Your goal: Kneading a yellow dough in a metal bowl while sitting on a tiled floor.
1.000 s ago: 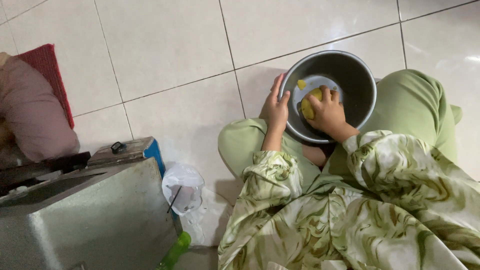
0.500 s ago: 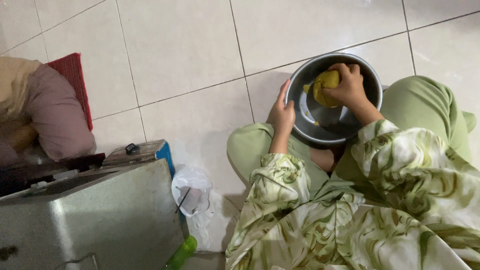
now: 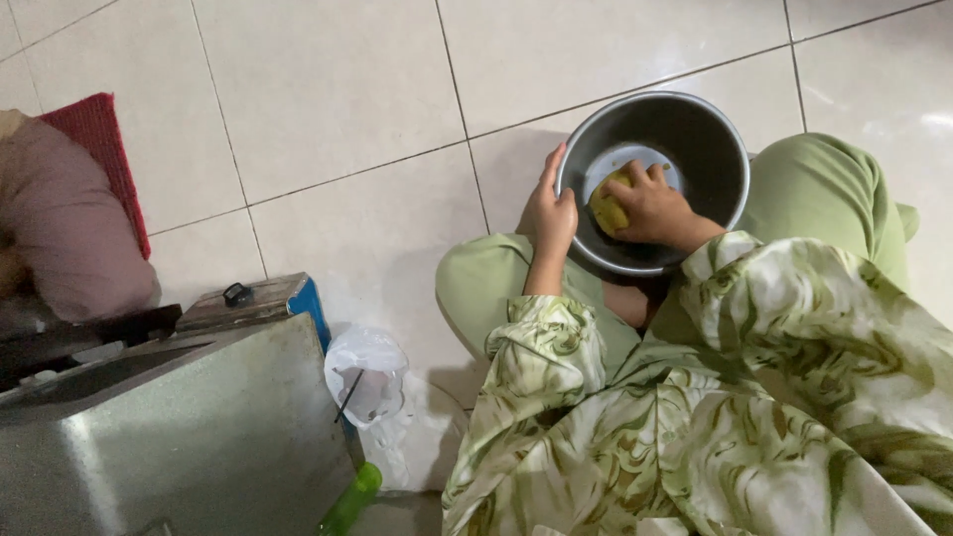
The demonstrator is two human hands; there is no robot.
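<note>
Head view — left hand point(image 3: 549, 213) grips the metal pot point(image 3: 715, 149) rim, fingers curled outside. Right hand point(image 3: 657, 210) inside, fingers clamped on yellow sponge point(image 3: 608, 209) against the near wall. Risk: the pot, propped between the knees, could tip under a hard push.

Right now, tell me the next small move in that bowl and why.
Probably sweep the yellow sponge up along the near wall of the metal bowl. The right hand presses it low on the near side, by the bowl's flat bottom, while the left hand grips the rim and steadies it on the tiled floor.
</note>
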